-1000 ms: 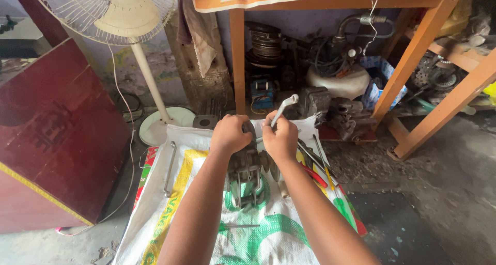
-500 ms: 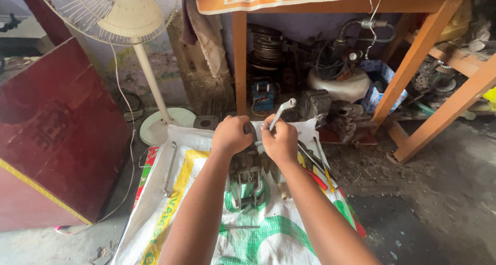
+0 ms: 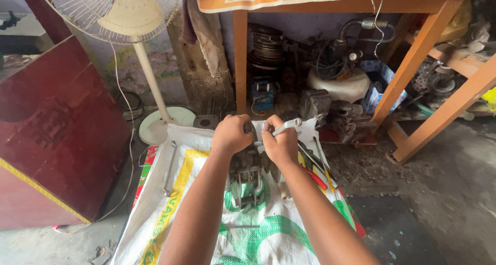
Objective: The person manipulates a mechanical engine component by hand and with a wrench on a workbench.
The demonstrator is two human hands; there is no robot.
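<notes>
Head view. Left hand fisted over the top of a grey metal engine part, which sits upright on a white woven sack spread on the floor. Right hand clenched around a silver wrench; the wrench end sticks up and right from the fist, above the part. Both fists nearly touch. A long rod lies on the sack, left of the arms. More tools lie right of the part. Pedestal fan behind left; orange wooden table behind, clutter beneath.
</notes>
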